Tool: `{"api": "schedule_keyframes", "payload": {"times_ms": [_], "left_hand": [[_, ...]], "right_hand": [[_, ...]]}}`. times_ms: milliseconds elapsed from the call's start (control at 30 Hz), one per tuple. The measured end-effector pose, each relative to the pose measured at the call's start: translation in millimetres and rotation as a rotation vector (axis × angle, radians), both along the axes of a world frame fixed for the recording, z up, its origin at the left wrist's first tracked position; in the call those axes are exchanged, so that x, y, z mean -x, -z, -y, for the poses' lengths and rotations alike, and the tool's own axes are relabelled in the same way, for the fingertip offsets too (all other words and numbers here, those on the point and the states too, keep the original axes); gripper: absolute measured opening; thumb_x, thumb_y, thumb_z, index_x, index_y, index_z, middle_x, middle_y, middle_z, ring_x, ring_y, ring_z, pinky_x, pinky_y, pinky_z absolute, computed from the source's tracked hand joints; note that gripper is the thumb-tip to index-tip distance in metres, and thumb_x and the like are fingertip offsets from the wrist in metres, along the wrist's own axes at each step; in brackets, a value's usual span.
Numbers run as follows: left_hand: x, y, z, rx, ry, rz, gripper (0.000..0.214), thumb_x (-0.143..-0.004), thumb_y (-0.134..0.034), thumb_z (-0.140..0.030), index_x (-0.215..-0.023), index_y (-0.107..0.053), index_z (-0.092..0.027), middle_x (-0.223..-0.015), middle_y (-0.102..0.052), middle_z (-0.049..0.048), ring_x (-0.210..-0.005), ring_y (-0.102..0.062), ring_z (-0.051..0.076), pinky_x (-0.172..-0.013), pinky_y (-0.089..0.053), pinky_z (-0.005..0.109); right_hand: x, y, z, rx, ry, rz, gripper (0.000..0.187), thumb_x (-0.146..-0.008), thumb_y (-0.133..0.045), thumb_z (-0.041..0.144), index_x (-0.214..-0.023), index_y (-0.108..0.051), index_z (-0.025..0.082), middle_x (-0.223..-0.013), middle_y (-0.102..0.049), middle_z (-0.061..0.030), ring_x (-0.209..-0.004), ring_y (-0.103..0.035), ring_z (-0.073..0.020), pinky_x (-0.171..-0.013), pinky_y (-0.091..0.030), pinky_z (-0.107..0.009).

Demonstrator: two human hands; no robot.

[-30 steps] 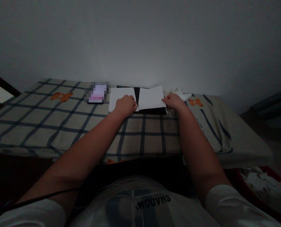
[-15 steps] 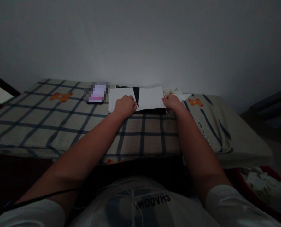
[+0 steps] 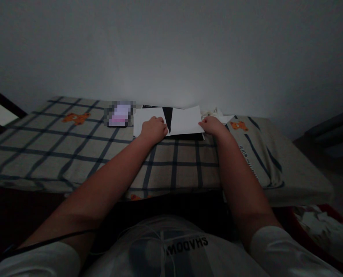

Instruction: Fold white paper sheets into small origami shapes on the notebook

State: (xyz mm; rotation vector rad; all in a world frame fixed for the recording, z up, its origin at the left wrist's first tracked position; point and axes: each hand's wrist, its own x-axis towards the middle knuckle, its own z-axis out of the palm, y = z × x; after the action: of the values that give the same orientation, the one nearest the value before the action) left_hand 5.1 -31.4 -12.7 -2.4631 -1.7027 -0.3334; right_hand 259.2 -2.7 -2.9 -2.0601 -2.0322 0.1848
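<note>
A white paper sheet (image 3: pixel 149 114) lies on a flat black item (image 3: pixel 185 136), parted by a V-shaped gap that is wide at the far edge and narrows to a point near my left hand (image 3: pixel 155 129). That hand rests on the left part, its fingers curled and pressed down by the gap's narrow end. My right hand (image 3: pixel 212 125) pinches the outer edge of the right paper part (image 3: pixel 186 120). Through the gap shows the black surface; a row of small pale marks runs along its far left edge.
A phone (image 3: pixel 119 115) with a blurred screen lies left of the paper on a checked cloth (image 3: pixel 81 144). Crumpled white scraps (image 3: pixel 214 112) sit beyond my right hand. A red bin (image 3: pixel 330 209) with paper pieces stands below right. A wall (image 3: pixel 171 54) rises behind.
My right hand has shifted slightly right with the right paper part, and the gap has widened a little at its far end. My left hand stays nearly in place.
</note>
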Motion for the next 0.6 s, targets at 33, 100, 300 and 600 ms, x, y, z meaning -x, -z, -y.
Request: {"api": "schedule_keyframes", "payload": {"times_ms": [33, 100, 300, 600], "left_hand": [[0, -0.1, 0, 0.001, 0.002, 0.001, 0.042, -0.09, -0.03, -0.037, -0.099, -0.067, -0.021, -0.112, -0.059, 0.0104, -0.104, -0.048, 0.029, -0.075, -0.042, 0.04], [-1, -0.4, 0, -0.002, 0.008, -0.001, 0.042, -0.09, -0.03, -0.038, -0.098, -0.067, -0.021, -0.112, -0.059, 0.0106, -0.103, -0.048, 0.029, -0.076, -0.042, 0.04], [3, -2.8, -1, -0.006, 0.05, -0.039, 0.043, -0.09, -0.029, -0.038, -0.1, -0.067, -0.021, -0.114, -0.059, 0.0095, -0.104, -0.049, 0.029, -0.077, -0.042, 0.04], [24, -14.7, -5, 0.136, 0.235, -0.08, 0.064, -0.071, -0.051, -0.067, -0.123, -0.055, -0.03, -0.132, -0.051, 0.003, -0.119, -0.041, 0.028, -0.091, -0.038, 0.038]], "right_hand": [[-1, -0.5, 0, -0.009, 0.014, -0.001, 0.022, -0.082, -0.051, 0.026, -0.075, -0.065, 0.011, -0.083, -0.066, -0.015, -0.078, -0.059, -0.0216, -0.068, -0.039, -0.029], [-2, -0.8, 0, -0.008, 0.031, -0.023, 0.022, -0.083, -0.051, 0.027, -0.075, -0.065, 0.012, -0.081, -0.066, -0.0139, -0.076, -0.058, -0.0205, -0.067, -0.039, -0.029], [3, 8.1, -3, -0.071, 0.019, -0.092, 0.023, -0.081, -0.052, 0.031, -0.074, -0.064, 0.013, -0.079, -0.065, -0.012, -0.073, -0.057, -0.0187, -0.069, -0.04, -0.03], [9, 17.9, -5, -0.139, 0.129, -0.133, 0.024, -0.08, -0.053, 0.033, -0.091, -0.063, 0.014, -0.097, -0.064, -0.0139, -0.089, -0.057, -0.0217, -0.077, -0.041, -0.031]]}}
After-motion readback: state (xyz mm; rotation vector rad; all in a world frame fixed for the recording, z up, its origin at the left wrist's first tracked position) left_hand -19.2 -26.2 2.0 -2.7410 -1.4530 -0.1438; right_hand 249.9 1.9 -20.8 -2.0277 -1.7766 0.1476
